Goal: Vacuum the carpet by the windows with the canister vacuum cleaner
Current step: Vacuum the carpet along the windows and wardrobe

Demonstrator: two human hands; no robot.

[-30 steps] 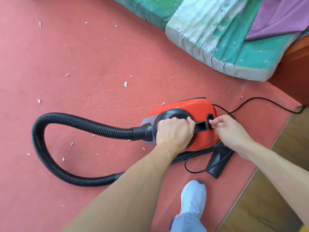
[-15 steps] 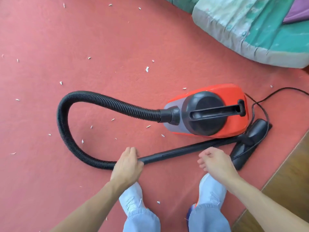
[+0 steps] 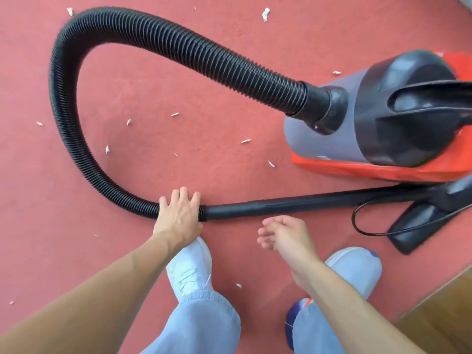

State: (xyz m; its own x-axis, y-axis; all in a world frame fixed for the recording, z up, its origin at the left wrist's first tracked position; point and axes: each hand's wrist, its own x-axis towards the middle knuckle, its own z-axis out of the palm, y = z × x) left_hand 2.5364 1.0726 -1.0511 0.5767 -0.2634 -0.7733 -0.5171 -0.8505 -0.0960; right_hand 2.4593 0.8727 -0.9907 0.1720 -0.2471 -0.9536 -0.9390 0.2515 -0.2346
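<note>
- Looks like the pick-up-the-wand step. No actual cleaning done yet, judging by the paper scraps (image 3: pixel 265 14) dotted all over the carpet (image 3: pixel 153 98).
- Has the canister vacuum cleaner (image 3: pixel 378 129) sitting on the carpet at 3 o'clock, with the hose (image 3: pixel 178 44) looping out from its front toward 11, down through 9 and back in near 6.
- Shows the left hand (image 3: pixel 178 215) just below centre, around 7 o'clock, laid over the cuff where the hose meets the wand (image 3: pixel 306 204). Fingers fairly straight across the top, touching but not plainly wrapped round. Can't see the thumb.
- Puts the right hand (image 3: pixel 283 235) at about 5 o'clock, just beside the wand without touching it. Fingers loosely curled, holding nothing.
- Leaves the wand flat on the carpet, running off toward 4 o'clock to the floor nozzle (image 3: pixel 424 223), with the power cord (image 3: pixel 357 223) looped across that nozzle.
- Next up, probably: curl the left fingers round the cuff, bring the right hand onto the wand, then lift.
- Worth minding that cord loop, which could well snag on the lift, so shake it off first.
- Also worth watching the white shoes (image 3: pixel 189 267), right under the wand at 6.
- Can't tell from here whether it's switched on, or where the windows are.
</note>
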